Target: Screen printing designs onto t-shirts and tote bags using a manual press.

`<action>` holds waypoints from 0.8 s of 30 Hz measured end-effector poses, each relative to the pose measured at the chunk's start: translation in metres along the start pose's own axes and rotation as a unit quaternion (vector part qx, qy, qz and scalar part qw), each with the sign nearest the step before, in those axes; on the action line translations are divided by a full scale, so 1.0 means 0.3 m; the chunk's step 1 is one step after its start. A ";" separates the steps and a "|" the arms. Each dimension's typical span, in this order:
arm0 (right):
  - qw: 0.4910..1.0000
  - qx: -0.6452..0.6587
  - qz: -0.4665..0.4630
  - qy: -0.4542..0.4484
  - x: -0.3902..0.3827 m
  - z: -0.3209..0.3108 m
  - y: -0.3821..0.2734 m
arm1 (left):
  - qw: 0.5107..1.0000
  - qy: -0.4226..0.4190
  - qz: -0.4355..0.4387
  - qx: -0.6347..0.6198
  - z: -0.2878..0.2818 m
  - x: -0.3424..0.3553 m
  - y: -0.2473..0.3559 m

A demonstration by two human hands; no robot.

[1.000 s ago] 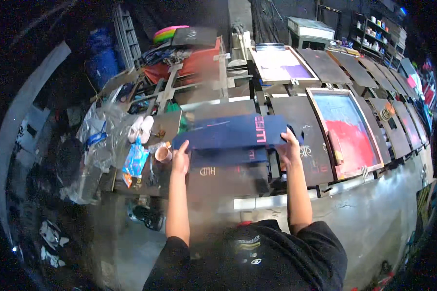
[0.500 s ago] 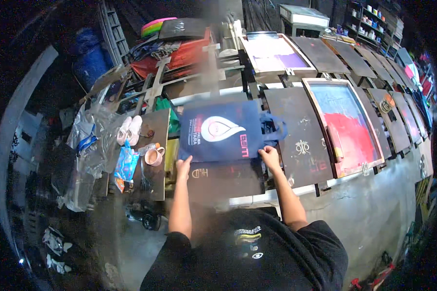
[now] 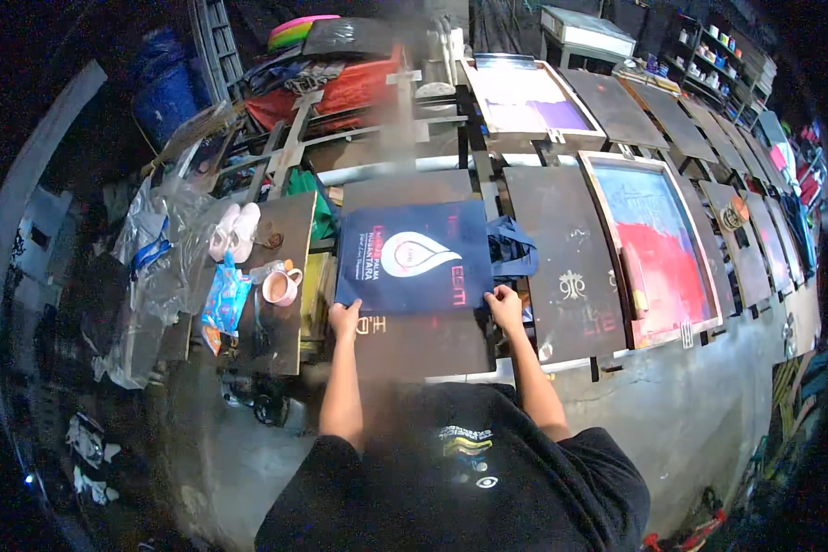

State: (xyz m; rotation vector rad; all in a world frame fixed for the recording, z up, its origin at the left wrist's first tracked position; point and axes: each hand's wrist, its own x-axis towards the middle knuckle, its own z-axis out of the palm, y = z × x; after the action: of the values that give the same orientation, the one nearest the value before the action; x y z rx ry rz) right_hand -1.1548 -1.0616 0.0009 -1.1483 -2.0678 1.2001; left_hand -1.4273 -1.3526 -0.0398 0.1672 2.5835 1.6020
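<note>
A dark blue cloth bag [image 3: 414,258] with a white drop-shaped print lies flat on a dark printing board [image 3: 423,340] in front of me. My left hand [image 3: 344,319] grips the bag's near left corner. My right hand [image 3: 505,305] grips its near right corner. The bag's blue handles [image 3: 512,253] hang off the right side of the board.
A framed screen with red and blue ink [image 3: 658,244] lies to the right, beside another dark board [image 3: 561,267]. At the left stand a pink cup [image 3: 281,285], white shoes [image 3: 232,232] and plastic bags [image 3: 161,267]. More screens and boards line the back right.
The bag was held up and folded a second ago. It has since been spread flat on the board, print up, and my hands have drawn back to its near corners.
</note>
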 end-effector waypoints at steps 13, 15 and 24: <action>0.998 0.008 -0.038 0.051 -0.009 0.016 0.006 | 0.993 0.053 -0.047 -0.097 0.031 -0.003 -0.013; 0.999 -0.007 -0.034 0.035 -0.008 0.020 -0.005 | 0.993 0.067 -0.036 -0.087 0.021 0.010 -0.047; 0.999 -0.018 -0.017 0.029 -0.013 0.019 -0.030 | 0.993 0.102 0.018 -0.058 0.032 0.012 -0.093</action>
State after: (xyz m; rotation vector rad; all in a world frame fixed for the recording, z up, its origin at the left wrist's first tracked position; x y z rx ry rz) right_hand -1.1606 -1.0698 0.0058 -1.1449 -2.0655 1.1057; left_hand -1.4305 -1.3560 -0.0692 0.0439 2.6348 1.8681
